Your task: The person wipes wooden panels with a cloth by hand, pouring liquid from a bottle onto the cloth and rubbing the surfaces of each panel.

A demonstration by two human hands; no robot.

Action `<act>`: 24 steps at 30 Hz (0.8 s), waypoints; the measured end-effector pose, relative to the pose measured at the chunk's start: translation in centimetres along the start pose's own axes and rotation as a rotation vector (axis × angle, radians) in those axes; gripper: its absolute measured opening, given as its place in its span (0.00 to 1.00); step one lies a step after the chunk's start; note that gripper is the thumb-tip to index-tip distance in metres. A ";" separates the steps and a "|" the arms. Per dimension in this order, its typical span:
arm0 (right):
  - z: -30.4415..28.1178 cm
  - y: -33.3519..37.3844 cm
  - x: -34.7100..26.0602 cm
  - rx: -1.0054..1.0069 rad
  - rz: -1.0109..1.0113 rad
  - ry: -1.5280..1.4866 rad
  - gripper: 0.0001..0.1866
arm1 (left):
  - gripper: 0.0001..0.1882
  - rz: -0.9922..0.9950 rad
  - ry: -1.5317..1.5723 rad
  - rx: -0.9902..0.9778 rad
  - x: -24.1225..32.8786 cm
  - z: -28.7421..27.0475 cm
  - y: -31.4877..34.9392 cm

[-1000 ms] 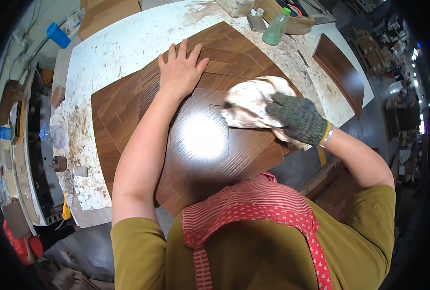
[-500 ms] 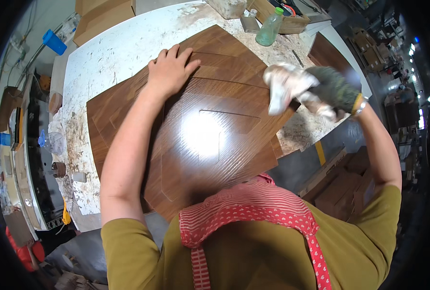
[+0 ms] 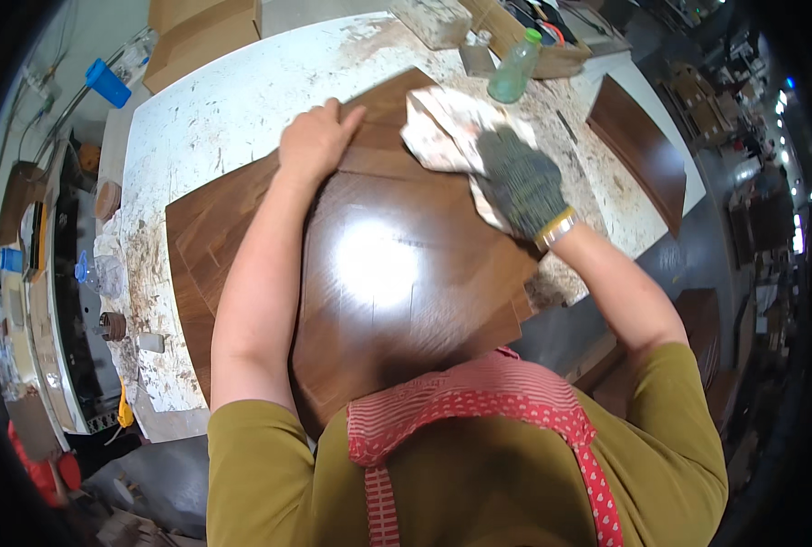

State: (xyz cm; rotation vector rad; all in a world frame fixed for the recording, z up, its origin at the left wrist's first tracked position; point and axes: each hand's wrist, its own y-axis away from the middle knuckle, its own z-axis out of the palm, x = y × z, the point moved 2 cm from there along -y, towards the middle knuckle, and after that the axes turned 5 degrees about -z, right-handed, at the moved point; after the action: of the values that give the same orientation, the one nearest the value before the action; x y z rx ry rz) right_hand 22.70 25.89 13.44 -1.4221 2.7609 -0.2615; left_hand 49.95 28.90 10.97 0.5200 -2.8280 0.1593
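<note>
A dark brown wooden panel (image 3: pixel 406 319) with a glossy, grooved face lies across the white worktable, a bright light reflection at its middle. Another brown wood surface (image 3: pixel 214 219) shows to the left of my left forearm; whether it is a separate panel is hard to tell. My left hand (image 3: pixel 315 139) is bare and bent over the panel's far left edge, thumb lying on top. On the right, my right hand (image 3: pixel 520 178) wears a dark green knitted glove. It grips a white, stained rag (image 3: pixel 447 128) pressed against the panel's far right part.
A green-capped bottle (image 3: pixel 515 68) stands behind the rag, near a small grey block (image 3: pixel 477 56) and a wooden tray (image 3: pixel 561 56) of tools. At right lies a smaller brown panel (image 3: pixel 638 150). An open cardboard box (image 3: pixel 203 41) sits far left. The worktable (image 3: pixel 178 128) is stained.
My right hand has swept the rag leftward across the panel from its right edge. My left fingers, spread before, are now bent over the edge. The panel has shifted slightly towards me.
</note>
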 end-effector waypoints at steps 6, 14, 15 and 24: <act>1.4 -1.1 5.0 0.172 0.136 0.019 0.25 | 0.30 -0.070 0.010 0.018 1.5 -1.1 0.5; -0.3 2.2 -1.5 0.217 -0.162 0.031 0.23 | 0.30 -0.030 -0.024 0.024 0.7 -0.6 0.2; -0.7 1.5 -1.3 0.168 -0.094 -0.016 0.23 | 0.30 -0.029 -0.005 0.013 0.7 -0.7 0.4; -0.1 2.1 -1.6 0.289 -0.202 -0.002 0.23 | 0.30 -0.030 0.043 -0.029 1.3 -0.8 0.7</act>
State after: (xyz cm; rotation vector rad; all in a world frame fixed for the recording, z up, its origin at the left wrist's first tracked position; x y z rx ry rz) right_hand 21.89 28.40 13.06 -1.6136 2.4491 -0.6344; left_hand 48.72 29.27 12.07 0.5451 -2.7750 0.1226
